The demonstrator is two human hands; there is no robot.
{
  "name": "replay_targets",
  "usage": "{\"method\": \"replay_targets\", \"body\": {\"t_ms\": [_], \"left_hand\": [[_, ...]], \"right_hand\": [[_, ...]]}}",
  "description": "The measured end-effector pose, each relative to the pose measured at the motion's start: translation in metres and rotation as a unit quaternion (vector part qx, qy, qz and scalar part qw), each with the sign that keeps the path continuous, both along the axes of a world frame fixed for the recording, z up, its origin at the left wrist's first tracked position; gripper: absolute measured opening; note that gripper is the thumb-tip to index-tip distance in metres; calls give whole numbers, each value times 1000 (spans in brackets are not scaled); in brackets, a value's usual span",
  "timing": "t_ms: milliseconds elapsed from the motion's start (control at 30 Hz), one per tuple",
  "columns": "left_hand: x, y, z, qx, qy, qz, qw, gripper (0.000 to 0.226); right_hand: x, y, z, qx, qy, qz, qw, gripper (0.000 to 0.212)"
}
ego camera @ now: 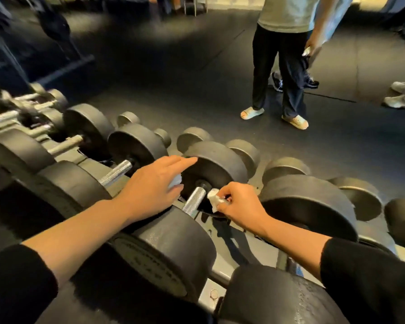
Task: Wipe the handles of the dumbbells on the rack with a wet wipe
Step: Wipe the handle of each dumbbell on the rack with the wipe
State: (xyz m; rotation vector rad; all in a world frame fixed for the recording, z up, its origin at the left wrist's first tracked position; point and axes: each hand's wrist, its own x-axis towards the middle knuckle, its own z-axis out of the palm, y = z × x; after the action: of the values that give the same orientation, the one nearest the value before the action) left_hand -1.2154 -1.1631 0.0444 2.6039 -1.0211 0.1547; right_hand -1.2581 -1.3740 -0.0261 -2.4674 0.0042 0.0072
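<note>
While the right hand [240, 203] pinches a crumpled white wet wipe [214, 201] between thumb and curled fingers, the wipe sits just to the right of the knurled steel handle [194, 199] of the middle dumbbell [211, 169], close beside it; whether it touches the metal cannot be told. That handle runs from the far black head, near the fingertips, down to the near head [171, 251] that lies under both forearms. The wipe sticks out past the knuckles on the handle side, so the grip is behind and to the right of the cloth.

The left hand [154, 185] lies with fingers straight and loose, the index finger reaching to the rim of the dumbbell's far head, the palm over the gap left of the handle. It grips nothing.

Further dumbbells fill the grey rack [222, 277] to both sides, one to the left showing its own knurled handle [116, 171]. Beyond the rack, on the dark rubber floor [173, 85], a person [283, 66] stands in dark trousers and pale sandals.
</note>
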Motion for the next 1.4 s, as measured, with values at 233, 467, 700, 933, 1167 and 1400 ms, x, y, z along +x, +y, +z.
{"method": "replay_targets", "body": {"t_ms": [233, 467, 700, 933, 1167, 1400], "left_hand": [[-28, -7, -2, -5, 95, 105, 990, 57], [-38, -18, 8, 26, 110, 148, 982, 54], [-39, -18, 10, 42, 113, 171, 978, 51], [-39, -17, 9, 37, 105, 178, 978, 51], [-38, -18, 9, 38, 103, 189, 976, 50], [-36, -17, 6, 37, 98, 207, 973, 47]], "right_hand": [[2, 21, -21, 67, -50, -28, 996, 13], [3, 35, -40, 182, -21, -38, 982, 12], [-22, 50, -46, 288, -46, 39, 956, 10], [1, 35, -39, 275, -150, -70, 947, 21], [-6, 42, -45, 216, -120, 48, 968, 34], [-18, 49, -46, 299, -87, 162, 936, 29]]}}
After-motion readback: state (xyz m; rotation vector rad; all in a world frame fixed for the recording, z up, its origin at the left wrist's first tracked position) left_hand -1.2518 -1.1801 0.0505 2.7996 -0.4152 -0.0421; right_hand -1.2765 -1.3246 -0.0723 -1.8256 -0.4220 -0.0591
